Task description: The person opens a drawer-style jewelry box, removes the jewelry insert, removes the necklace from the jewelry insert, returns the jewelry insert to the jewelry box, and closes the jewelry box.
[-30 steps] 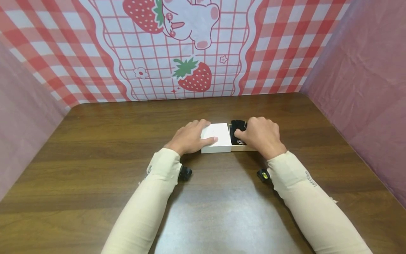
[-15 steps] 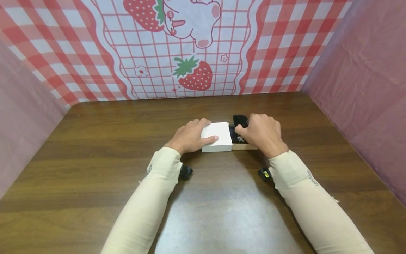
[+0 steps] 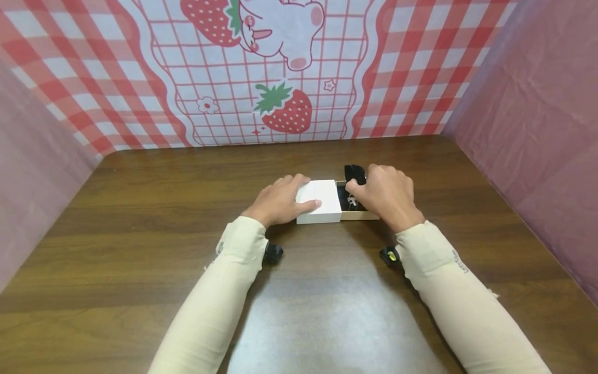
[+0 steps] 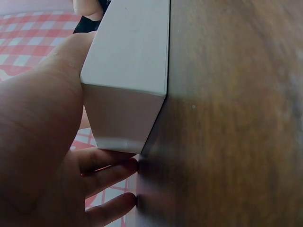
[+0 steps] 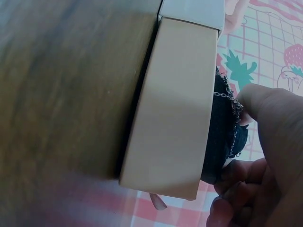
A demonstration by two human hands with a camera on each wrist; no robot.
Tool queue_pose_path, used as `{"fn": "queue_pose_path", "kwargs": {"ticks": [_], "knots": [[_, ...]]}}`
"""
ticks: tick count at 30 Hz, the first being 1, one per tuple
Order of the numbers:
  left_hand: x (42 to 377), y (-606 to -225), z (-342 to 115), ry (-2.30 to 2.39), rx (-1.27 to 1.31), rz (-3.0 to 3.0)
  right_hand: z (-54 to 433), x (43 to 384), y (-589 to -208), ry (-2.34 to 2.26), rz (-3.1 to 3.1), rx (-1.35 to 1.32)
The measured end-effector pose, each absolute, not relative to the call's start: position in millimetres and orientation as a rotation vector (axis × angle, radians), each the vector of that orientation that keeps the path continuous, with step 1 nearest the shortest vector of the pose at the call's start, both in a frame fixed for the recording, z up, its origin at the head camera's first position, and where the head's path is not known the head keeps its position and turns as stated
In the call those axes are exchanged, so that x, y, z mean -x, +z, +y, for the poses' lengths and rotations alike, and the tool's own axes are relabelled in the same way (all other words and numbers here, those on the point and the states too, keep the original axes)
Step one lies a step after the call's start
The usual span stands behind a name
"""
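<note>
Landmark: the white sleeve (image 3: 330, 193) of a small box, flat on the wooden table (image 3: 140, 234).

- Left hand (image 3: 280, 202) is at the sleeve's left end. Grip: a loose clasp, thumb laid over the sleeve's top, fingers spread beyond its left end and toward its far side. Likely reason: weight here anchors the sleeve against sliding or tipping while the other hand works.
- Tan drawer (image 3: 359, 216) protrudes from the sleeve's right end, partly drawn out, so its contents can be reached from above. A small ribbon tab (image 5: 158, 202) shows at the drawer end farthest from the sleeve, presumably a pull.
- Black insert (image 3: 354, 173) is to the right of the sleeve, over the drawer, with its far part raised above the drawer's rim.
- Right hand (image 3: 388, 195) is also right of the sleeve. Grip: nearly closed, thumb and curled fingers pinching the insert; exact fingertip contact is partly hidden. Holding it by the edge probably spares the chain a direct tug.
- Silver chain (image 5: 232, 106) drapes over the insert beside the right thumb, right of the sleeve; cannot tell whether the fingers also hold it. It seems carried by the insert, which likely keeps it displayed and untangled.
</note>
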State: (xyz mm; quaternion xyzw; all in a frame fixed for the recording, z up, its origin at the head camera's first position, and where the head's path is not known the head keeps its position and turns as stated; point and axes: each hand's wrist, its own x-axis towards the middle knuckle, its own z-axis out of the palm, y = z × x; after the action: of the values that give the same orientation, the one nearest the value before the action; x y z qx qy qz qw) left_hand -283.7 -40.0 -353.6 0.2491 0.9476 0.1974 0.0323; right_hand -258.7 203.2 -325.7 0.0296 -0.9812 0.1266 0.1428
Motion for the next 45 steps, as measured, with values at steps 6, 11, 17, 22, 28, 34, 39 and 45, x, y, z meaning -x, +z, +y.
{"fn": "queue_pose_path", "kwargs": {"ticks": [6, 11, 17, 22, 28, 34, 39, 45], "knots": [[284.7, -354.5, -40.6, 0.613, -0.778, 2.925, 202.5, 257.9, -324.7, 0.402, -2.816, -0.074], [285.9, -355.1, -40.7, 0.608, -0.788, 2.933, 201.2, 256.9, -324.8, 0.434, -2.801, -0.062], [285.3, -354.8, -41.8, 0.613, -0.778, 2.936, 199.5, 256.9, -325.9, 0.464, -2.802, -0.058], [284.4, -353.7, -41.8, 0.616, -0.778, 2.935, 199.5, 256.1, -326.3, 0.511, -2.808, -0.052], [283.9, -353.3, -41.6, 0.618, -0.778, 2.935, 199.2, 255.9, -327.1, 0.546, -2.795, -0.053], [284.4, -354.4, -41.6, 0.624, -0.778, 2.933, 197.9, 255.6, -327.6, 0.571, -2.811, -0.054], [284.6, -355.3, -41.6, 0.635, -0.769, 2.932, 196.6, 256.2, -328.2, 0.568, -2.801, -0.048], [285.2, -356.1, -41.6, 0.656, -0.759, 2.929, 196.7, 256.7, -328.9, 0.574, -2.775, -0.065]]}}
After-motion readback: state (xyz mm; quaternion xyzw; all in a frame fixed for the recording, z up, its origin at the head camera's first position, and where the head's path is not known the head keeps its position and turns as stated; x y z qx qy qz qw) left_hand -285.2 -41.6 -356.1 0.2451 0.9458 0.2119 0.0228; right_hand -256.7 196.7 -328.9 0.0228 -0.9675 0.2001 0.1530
